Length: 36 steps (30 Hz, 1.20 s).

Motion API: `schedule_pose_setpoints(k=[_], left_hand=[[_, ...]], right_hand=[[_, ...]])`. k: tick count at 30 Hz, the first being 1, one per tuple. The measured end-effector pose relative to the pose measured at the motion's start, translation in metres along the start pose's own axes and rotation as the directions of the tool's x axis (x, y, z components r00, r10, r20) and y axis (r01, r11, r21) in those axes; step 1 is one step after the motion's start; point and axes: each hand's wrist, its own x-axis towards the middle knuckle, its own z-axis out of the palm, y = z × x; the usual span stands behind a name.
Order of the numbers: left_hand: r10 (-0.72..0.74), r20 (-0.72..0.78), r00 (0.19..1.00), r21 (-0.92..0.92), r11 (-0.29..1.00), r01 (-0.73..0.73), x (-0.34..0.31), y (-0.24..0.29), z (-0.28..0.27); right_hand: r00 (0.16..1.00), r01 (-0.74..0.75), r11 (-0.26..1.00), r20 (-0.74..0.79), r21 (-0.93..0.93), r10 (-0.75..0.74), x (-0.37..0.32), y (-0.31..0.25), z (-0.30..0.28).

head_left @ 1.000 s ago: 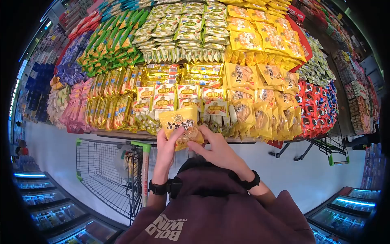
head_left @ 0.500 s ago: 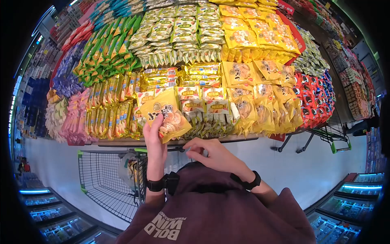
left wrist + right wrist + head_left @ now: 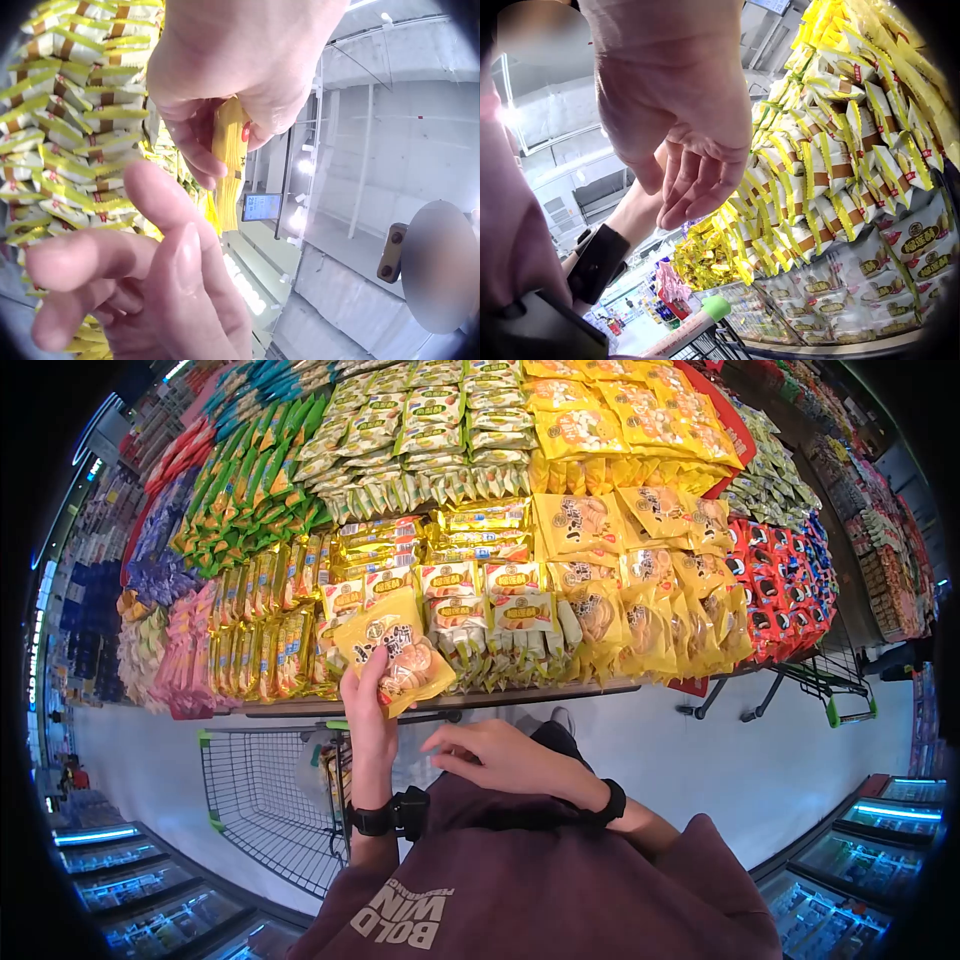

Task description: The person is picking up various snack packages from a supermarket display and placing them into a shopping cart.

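My left hand (image 3: 368, 705) holds a yellow snack bag (image 3: 415, 678) by its near left edge, with the thumb on the printed front. Seen edge-on in the left wrist view, the bag (image 3: 229, 169) is pinched between thumb and fingers. Over the front of the body, to the right of the left hand, hovers my right hand (image 3: 505, 755). Its fingers are loosely bent with nothing in them, as the right wrist view of the right hand (image 3: 686, 142) also shows. Behind the held bag lie stacked white-and-yellow snack packs (image 3: 455, 610).
Similar yellow bags (image 3: 600, 610) are piled on the display, right of centre. Gold packs (image 3: 265, 625) and green packs (image 3: 265, 470) fill its left side. A shopping cart (image 3: 265, 800) with green corners stands at left below the display edge; another cart (image 3: 840, 675) is at right.
Both hands were on the bag at first. The right hand let go and drew back toward the body, while the left hand carried the bag to the left.
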Motion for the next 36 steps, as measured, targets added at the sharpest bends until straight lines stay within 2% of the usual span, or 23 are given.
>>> schedule_pose_setpoints(k=[4, 5, 8, 9, 13, 16, 17, 18, 19, 20, 22, 25, 28, 31, 32, 34, 36], left_hand=[[-0.013, -0.018, 1.0, -0.028, 1.0, 0.012, 0.001, -0.001, 0.044], [0.007, -0.073, 0.997, -0.053, 0.999, -0.01, 0.003, -0.005, 0.058], [-0.013, -0.08, 0.997, -0.112, 0.994, 0.004, 0.001, -0.008, 0.089], [-0.035, -0.038, 0.999, -0.056, 0.998, 0.033, -0.002, -0.011, 0.098], [-0.057, 0.045, 0.997, -0.044, 0.997, 0.059, -0.018, -0.027, 0.141], [-0.1, 0.211, 0.972, 0.019, 0.995, 0.098, -0.037, -0.045, 0.171], [-0.061, 0.298, 0.953, 0.087, 0.996, 0.036, -0.044, -0.052, 0.18], [-0.118, 0.408, 0.906, 0.189, 0.981, 0.042, -0.048, -0.056, 0.186], [-0.109, 0.455, 0.884, 0.248, 0.969, -0.008, -0.055, -0.054, 0.198], [-0.108, 0.503, 0.857, 0.304, 0.951, -0.059, -0.061, -0.052, 0.21], [-0.131, 0.496, 0.858, 0.329, 0.943, -0.045, -0.064, -0.06, 0.222], [-0.144, 0.485, 0.863, 0.323, 0.946, -0.023, -0.068, -0.066, 0.237], [-0.156, 0.476, 0.865, 0.325, 0.946, -0.008, -0.072, -0.078, 0.246], [-0.145, 0.458, 0.877, 0.351, 0.936, -0.028, -0.081, -0.091, 0.25], [-0.123, 0.456, 0.881, 0.356, 0.933, -0.054, -0.081, -0.092, 0.253], [-0.149, 0.463, 0.874, 0.332, 0.943, -0.015, -0.082, -0.09, 0.254], [-0.169, 0.465, 0.869, 0.344, 0.939, -0.001, -0.082, -0.086, 0.253]], right_hand=[[0.999, 0.02, 1.0, -0.049, -0.005, -0.02, -0.02, 0.004, -0.023], [0.999, 0.005, 1.0, -0.053, -0.001, -0.005, -0.028, 0.003, -0.03], [0.997, -0.03, 1.0, -0.067, 0.008, 0.031, -0.045, 0.004, -0.058], [0.996, -0.051, 0.999, -0.067, 0.019, 0.052, -0.051, 0.004, -0.068], [0.989, -0.076, 0.993, -0.122, 0.089, 0.086, -0.078, 0.015, -0.094], [0.985, -0.105, 0.987, -0.126, 0.121, 0.12, -0.094, 0.02, -0.11], [0.98, -0.101, 0.994, -0.171, 0.03, 0.104, -0.1, 0.02, -0.114], [0.973, -0.1, 0.993, -0.216, -0.062, 0.084, -0.107, 0.019, -0.116], [0.963, -0.102, 0.983, -0.261, -0.155, 0.059, -0.112, 0.019, -0.12], [0.973, -0.132, 0.981, -0.209, -0.144, 0.1, -0.116, 0.022, -0.125], [0.977, -0.201, 0.971, -0.103, -0.128, 0.189, -0.126, 0.029, -0.132], [0.945, -0.326, 0.945, -0.033, -0.03, 0.325, -0.139, 0.036, -0.142], [0.948, -0.307, 0.935, 0.025, -0.178, 0.316, -0.149, 0.026, -0.161], [0.912, -0.41, 0.912, 0.024, 0.001, 0.409, -0.16, 0.041, -0.161], [0.935, -0.353, 0.933, -0.004, -0.068, 0.354, -0.162, 0.039, -0.162], [0.973, -0.229, 0.95, -0.046, -0.213, 0.224, -0.167, 0.035, -0.164], [0.98, -0.201, 0.961, -0.035, -0.191, 0.198, -0.168, 0.042, -0.164]])
